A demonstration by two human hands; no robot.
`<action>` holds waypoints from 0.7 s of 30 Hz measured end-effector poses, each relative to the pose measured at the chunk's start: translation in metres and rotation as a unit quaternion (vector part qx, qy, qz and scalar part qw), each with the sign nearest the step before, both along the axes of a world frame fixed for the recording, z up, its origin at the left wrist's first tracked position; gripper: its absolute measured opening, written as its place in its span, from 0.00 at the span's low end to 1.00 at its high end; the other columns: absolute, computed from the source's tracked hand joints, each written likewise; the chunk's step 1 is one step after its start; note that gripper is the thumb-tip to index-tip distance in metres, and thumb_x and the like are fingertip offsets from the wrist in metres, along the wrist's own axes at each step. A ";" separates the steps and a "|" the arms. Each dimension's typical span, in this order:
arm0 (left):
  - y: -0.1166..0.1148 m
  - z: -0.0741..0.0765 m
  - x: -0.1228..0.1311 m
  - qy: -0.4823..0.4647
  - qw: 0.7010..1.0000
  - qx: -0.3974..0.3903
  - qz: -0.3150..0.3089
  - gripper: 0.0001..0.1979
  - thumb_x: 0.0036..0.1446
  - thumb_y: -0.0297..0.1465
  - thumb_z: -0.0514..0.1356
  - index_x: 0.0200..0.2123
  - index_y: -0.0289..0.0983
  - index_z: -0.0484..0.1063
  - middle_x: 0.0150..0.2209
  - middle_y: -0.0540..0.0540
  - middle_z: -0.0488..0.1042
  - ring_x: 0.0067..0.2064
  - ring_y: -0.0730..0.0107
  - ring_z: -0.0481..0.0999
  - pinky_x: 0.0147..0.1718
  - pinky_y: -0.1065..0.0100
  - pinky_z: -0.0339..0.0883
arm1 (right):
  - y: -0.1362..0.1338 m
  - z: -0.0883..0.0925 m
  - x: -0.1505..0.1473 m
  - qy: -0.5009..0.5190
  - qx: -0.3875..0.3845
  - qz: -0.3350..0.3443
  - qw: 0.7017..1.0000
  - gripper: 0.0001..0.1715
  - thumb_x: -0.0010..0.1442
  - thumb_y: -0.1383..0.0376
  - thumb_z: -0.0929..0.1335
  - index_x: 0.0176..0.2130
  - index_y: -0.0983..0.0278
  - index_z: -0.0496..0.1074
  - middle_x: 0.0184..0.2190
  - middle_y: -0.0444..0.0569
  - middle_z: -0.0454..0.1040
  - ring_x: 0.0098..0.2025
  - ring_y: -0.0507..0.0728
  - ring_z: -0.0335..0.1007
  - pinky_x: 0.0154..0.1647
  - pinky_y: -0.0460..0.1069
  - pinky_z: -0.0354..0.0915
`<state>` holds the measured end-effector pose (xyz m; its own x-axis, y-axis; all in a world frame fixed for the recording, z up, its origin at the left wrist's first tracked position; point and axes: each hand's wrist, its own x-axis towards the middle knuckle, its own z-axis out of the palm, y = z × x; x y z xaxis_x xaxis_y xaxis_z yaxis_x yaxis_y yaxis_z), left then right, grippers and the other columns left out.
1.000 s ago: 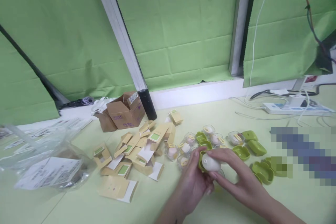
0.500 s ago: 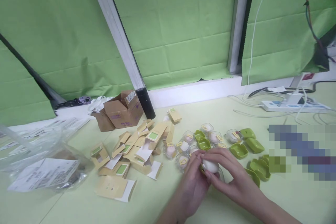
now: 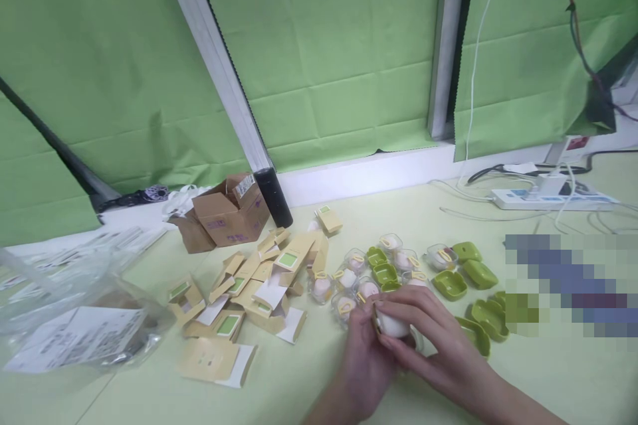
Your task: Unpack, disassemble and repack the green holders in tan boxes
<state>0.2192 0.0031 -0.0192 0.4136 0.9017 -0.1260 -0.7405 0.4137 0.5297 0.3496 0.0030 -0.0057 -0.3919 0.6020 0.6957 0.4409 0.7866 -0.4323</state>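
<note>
Near the table's front edge, my left hand (image 3: pixel 367 362) and my right hand (image 3: pixel 431 329) are closed together around a smooth white rounded piece (image 3: pixel 393 324). My right fingers lie over its top and side, while the left ones cup it from the left and below. A dark edge shows at its left side; its underside is hidden. Just beyond my hands stand several small clear cases (image 3: pixel 345 305) with yellow loops and pale contents. Among them are green moulded shells (image 3: pixel 385 273). More green shells (image 3: pixel 451 285) lie to the right of my hands.
Flattened and open beige cartons (image 3: pixel 292 260) are heaped left of the cases. Behind them stand a brown cardboard box (image 3: pixel 232 216) and a black cylinder (image 3: pixel 274 198). A clear plastic bag (image 3: pixel 144 319) lies at far left. A white power strip (image 3: pixel 518 199) with cables sits at back right.
Both hands have shifted slightly left and down, still around the white piece. The white piece has turned a little. The view has drifted slightly; the things on the table look unmoved.
</note>
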 end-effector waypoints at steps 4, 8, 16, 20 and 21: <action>0.002 -0.002 -0.001 0.006 1.000 0.020 -0.009 0.07 0.49 0.31 0.57 0.33 0.36 0.67 0.32 0.50 0.67 0.33 0.73 0.65 0.33 0.70 0.59 | -0.003 0.003 -0.002 0.007 -0.031 0.019 0.999 0.18 0.58 0.71 0.65 0.48 0.59 0.63 0.43 0.50 0.68 0.49 0.58 0.61 0.46 0.52 0.64; 0.003 -0.004 -0.003 0.014 0.999 0.039 -0.029 0.04 0.48 0.29 0.55 0.30 0.36 0.66 0.30 0.50 0.66 0.31 0.74 0.63 0.30 0.71 0.58 | -0.006 0.003 -0.003 -0.013 -0.039 0.030 0.999 0.19 0.57 0.73 0.65 0.47 0.59 0.63 0.43 0.50 0.66 0.48 0.59 0.60 0.45 0.53 0.63; 0.000 -0.002 -0.004 0.051 0.994 0.078 -0.052 0.06 0.48 0.28 0.54 0.32 0.36 0.66 0.26 0.51 0.64 0.28 0.76 0.61 0.27 0.72 0.55 | -0.004 0.000 -0.004 -0.015 -0.034 0.040 0.999 0.19 0.52 0.77 0.64 0.42 0.59 0.64 0.37 0.49 0.66 0.42 0.58 0.62 0.41 0.54 0.63; 0.002 0.000 -0.005 0.080 0.993 0.074 -0.046 0.08 0.47 0.29 0.54 0.33 0.36 0.66 0.25 0.52 0.63 0.26 0.75 0.61 0.26 0.72 0.54 | -0.004 0.001 -0.003 -0.037 -0.042 0.043 0.998 0.18 0.56 0.74 0.63 0.46 0.59 0.63 0.40 0.50 0.67 0.44 0.59 0.62 0.43 0.56 0.63; 0.003 0.001 -0.006 0.085 0.993 0.070 -0.042 0.08 0.46 0.30 0.54 0.32 0.36 0.65 0.25 0.52 0.63 0.26 0.75 0.61 0.25 0.72 0.53 | -0.004 0.001 -0.002 -0.042 -0.044 0.045 0.997 0.19 0.57 0.74 0.63 0.47 0.58 0.63 0.41 0.50 0.68 0.45 0.59 0.62 0.44 0.56 0.63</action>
